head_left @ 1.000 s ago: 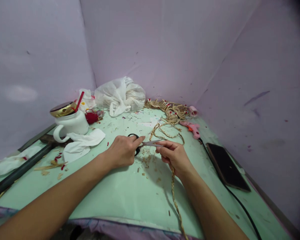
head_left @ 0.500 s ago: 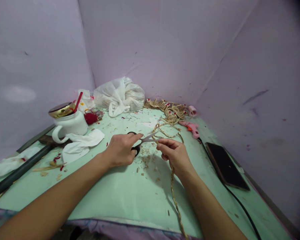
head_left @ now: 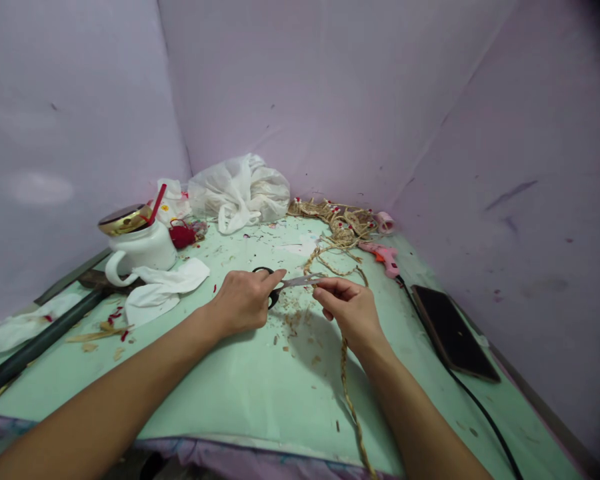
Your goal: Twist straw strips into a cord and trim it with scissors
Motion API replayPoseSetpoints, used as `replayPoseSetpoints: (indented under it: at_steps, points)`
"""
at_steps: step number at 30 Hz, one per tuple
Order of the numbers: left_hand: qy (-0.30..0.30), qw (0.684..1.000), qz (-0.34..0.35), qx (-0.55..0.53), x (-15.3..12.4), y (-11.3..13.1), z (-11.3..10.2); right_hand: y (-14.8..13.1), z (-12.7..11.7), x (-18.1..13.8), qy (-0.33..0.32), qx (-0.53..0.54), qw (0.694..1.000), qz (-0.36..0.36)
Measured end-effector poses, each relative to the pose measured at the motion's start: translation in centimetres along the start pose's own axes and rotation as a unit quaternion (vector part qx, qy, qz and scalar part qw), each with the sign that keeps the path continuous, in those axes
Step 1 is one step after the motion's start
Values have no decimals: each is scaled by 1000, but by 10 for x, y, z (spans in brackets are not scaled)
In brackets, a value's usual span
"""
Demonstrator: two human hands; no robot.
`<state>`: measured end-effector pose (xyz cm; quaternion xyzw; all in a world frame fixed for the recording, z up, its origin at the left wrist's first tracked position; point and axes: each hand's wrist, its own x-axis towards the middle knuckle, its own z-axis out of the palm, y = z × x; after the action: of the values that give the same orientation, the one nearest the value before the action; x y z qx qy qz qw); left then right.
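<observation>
My left hand (head_left: 245,300) is wrapped round the black handles of a pair of scissors (head_left: 300,281), whose blades point right and lie nearly together. Their tips reach the fingertips of my right hand (head_left: 347,307), which pinches a braided straw cord (head_left: 347,380). The cord hangs from under that hand toward the front edge of the table. The bit of cord at the blades is too small to make out. Behind the hands, a loose loop of straw cord (head_left: 337,270) lies on the table, and small straw clippings (head_left: 293,323) are scattered below the blades.
A white mug (head_left: 145,250) with a gold-rimmed lid, a hammer (head_left: 45,340) and white cloth (head_left: 167,290) stand or lie at left. Behind are a plastic bag (head_left: 245,190) and woven straw pieces (head_left: 345,220). A pink glue gun (head_left: 383,257) and phone (head_left: 453,330) lie at right.
The scissor blades, spread apart half a second ago, have come nearly together beside my right fingertips. Both hands have otherwise stayed almost in place.
</observation>
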<state>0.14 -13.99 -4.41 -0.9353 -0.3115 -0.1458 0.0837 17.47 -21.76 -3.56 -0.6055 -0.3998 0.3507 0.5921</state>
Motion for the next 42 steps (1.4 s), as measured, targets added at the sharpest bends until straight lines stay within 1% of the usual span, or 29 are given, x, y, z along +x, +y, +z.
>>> replayPoseSetpoints:
  at_steps: [3, 5, 8, 11, 13, 14, 18, 20, 22, 24, 26, 29, 32, 34, 36, 37, 38, 40, 42]
  points:
    - [-4, 1000, 3, -15, 0, 0, 0, 1, -1, 0, -4, 1, 1000, -3]
    - [-5, 999, -1, -45, 1, -1, 0, 0, -1, 0, -1, 5, 1000, -1]
    - [-3, 994, -30, -109, 1, -2, -1, -1, -1, 0, 7, 3, 1000, 6]
    - [24, 988, -61, -143, 1, -2, -2, -1, -1, 1, 8, 6, 1000, 10]
    - [41, 989, -56, -133, 1, -1, -2, 0, -1, 1, 3, 14, 1000, 10]
    - [41, 991, -47, -121, 1, 0, -2, 1, -1, 1, -1, 19, 1000, 8]
    - [16, 999, -15, -50, 0, 3, 1, 4, -2, 2, -22, 33, 999, 1]
    - [17, 1000, -8, -25, 0, 3, 2, 5, -3, 2, -28, 37, 999, -1]
    - [18, 1000, -3, -16, 0, 2, 3, 6, -3, 2, -31, 39, 999, 0]
    - [18, 999, -7, -33, 1, 1, 3, 6, -3, 2, -30, 41, 999, 3]
    - [26, 996, -28, -79, 1, 0, 2, 6, -3, 3, -24, 41, 999, 7]
    - [56, 983, -85, -153, 2, -1, 0, 6, -3, 3, -19, 44, 999, 13]
    - [86, 966, -146, -194, 3, -1, 1, 4, -2, 3, -41, 70, 996, 41]
    - [89, 956, -169, -223, 4, 0, 2, 4, -1, 2, -62, 91, 992, 66]
    - [86, 938, -183, -281, 5, 2, 3, 3, -1, 2, -80, 108, 987, 85]
    - [84, 922, -191, -327, 6, 3, 3, 3, -1, 2, -88, 114, 985, 92]
    - [82, 898, -201, -383, 7, 4, 3, 3, -1, 2, -96, 118, 983, 98]
    - [69, 830, -232, -502, 10, 6, 1, 2, -1, 1, -117, 119, 980, 105]
    - [48, 761, -267, -589, 12, 7, -1, 1, 0, 0, -133, 111, 979, 106]
